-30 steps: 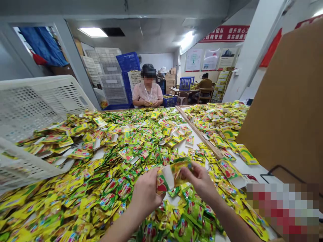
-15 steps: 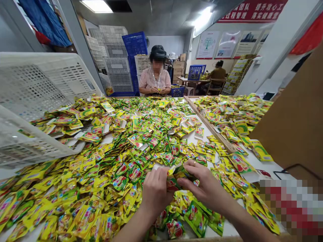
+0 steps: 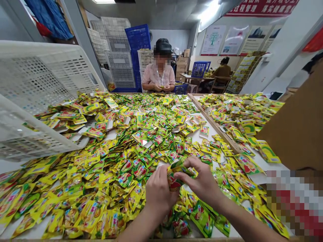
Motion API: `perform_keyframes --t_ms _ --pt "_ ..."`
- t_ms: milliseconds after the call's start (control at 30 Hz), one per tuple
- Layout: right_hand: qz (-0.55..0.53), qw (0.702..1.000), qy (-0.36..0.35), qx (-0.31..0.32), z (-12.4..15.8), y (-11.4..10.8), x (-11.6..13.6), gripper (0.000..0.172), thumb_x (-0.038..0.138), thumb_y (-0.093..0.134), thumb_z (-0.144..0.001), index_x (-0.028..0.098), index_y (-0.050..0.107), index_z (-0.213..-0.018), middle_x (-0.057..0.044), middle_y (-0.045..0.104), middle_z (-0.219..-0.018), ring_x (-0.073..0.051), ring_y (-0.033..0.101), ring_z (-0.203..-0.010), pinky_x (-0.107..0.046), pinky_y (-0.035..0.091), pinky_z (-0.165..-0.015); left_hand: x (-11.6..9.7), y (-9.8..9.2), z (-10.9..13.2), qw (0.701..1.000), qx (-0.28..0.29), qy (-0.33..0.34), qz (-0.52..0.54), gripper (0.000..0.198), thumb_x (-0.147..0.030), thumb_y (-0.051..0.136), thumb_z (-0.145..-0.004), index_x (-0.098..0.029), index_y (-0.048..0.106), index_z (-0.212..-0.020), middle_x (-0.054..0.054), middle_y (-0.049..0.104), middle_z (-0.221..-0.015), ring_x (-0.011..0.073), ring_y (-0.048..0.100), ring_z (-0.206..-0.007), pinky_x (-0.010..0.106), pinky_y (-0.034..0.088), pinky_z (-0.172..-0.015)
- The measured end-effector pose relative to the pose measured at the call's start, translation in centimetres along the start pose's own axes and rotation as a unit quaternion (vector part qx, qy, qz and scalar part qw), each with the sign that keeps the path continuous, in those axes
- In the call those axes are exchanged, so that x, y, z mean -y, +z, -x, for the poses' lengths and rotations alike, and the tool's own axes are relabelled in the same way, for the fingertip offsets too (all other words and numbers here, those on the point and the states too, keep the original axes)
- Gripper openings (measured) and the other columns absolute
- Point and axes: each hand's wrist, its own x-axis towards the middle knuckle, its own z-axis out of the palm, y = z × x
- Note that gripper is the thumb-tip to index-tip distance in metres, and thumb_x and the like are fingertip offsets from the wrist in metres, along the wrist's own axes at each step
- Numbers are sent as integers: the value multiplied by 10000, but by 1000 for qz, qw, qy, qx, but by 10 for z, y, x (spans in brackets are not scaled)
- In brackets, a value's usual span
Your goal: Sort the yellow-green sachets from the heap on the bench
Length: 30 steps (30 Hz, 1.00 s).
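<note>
My left hand is closed around a small printed carton with red fruit on its front. My right hand pinches green-and-yellow candy packets at the carton's upper end; its thumb presses near the carton's front. How far the packets sit inside the carton is hidden by my fingers. Beneath both hands lie loose packets, among them green watermelon ones. A wide heap of yellow pineapple packets spreads to the left.
A white perforated crate lies tipped on the left, spilling small cartons. A wooden divider separates another pile on the right, beside a brown cardboard box. A co-worker sits across the table; another person sits farther back.
My right hand has moved left and closer to my left hand, bringing the packets against the carton's upper end. The whole view has shifted slightly.
</note>
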Motion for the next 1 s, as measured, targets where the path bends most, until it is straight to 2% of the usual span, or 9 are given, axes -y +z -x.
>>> perform_keyframes --t_ms 100,167,233,367,533,600,733,867,1000 --pt "28 997 -10 66 -3 -5 -2 303 416 674 -733 194 543 -573 0 535 -647 -167 498 -668 -283 393 -613 1 -1 -1 1000 -10 -4 -27 264 -320 560 -743 -228 487 -979 48 647 -812 217 623 -712 308 459 -611" --pt "42 989 -19 144 -7 -12 -2 234 378 665 -752 204 620 -603 -1 569 -656 -170 521 -685 -296 397 -637 0 -2 -1 998 -30 14 -47 235 -301 567 -742 -229 494 -954 38 638 -778 215 609 -692 312 437 -595" --pt "77 981 -32 173 -11 -17 -2 119 330 689 -737 237 685 -664 5 601 -647 -178 540 -694 -312 392 -654 -1 -2 -1 996 -49 43 -65 232 -277 575 -735 -224 492 -945 29 629 -752 215 594 -670 319 421 -578" --pt "96 991 -49 82 -9 -10 -2 54 295 738 -697 256 711 -725 3 648 -638 -217 591 -744 -357 407 -691 -1 0 -1 992 -76 73 -65 289 -251 566 -720 -195 473 -988 33 633 -772 210 596 -664 311 440 -574" --pt "59 983 -99 -144 5 8 -7 120 361 719 -733 256 680 -777 3 683 -628 -279 620 -935 -444 368 -851 -2 1 -4 994 -97 40 8 310 -274 550 -731 -189 463 -1016 52 643 -837 206 631 -724 292 491 -616" --pt "86 976 -121 -162 9 10 -7 90 338 701 -758 270 672 -707 10 699 -641 -289 620 -942 -465 325 -870 -1 0 -5 995 -95 36 16 301 -287 555 -731 -195 466 -1003 48 644 -826 208 634 -707 295 495 -605" --pt "89 990 -106 -36 16 13 -2 116 291 591 -846 305 698 -802 10 726 -753 -295 584 -1057 -524 273 -925 1 -2 -5 996 -78 30 31 269 -272 535 -728 -200 468 -979 37 641 -789 213 636 -685 299 493 -582" --pt "84 987 -52 129 19 21 5 161 355 711 -720 229 655 -637 -17 690 -753 -301 606 -949 -605 244 -975 4 -2 -4 997 -43 30 55 252 -245 518 -732 -193 485 -977 48 641 -807 214 632 -706 303 491 -594" --pt "18 994 -1 109 12 20 3 259 334 637 -771 201 615 -550 3 615 -593 -187 582 -642 -522 379 -920 7 -10 -10 996 -30 29 84 322 -268 600 -716 -191 527 -1019 81 639 -916 254 610 -843 380 496 -726"
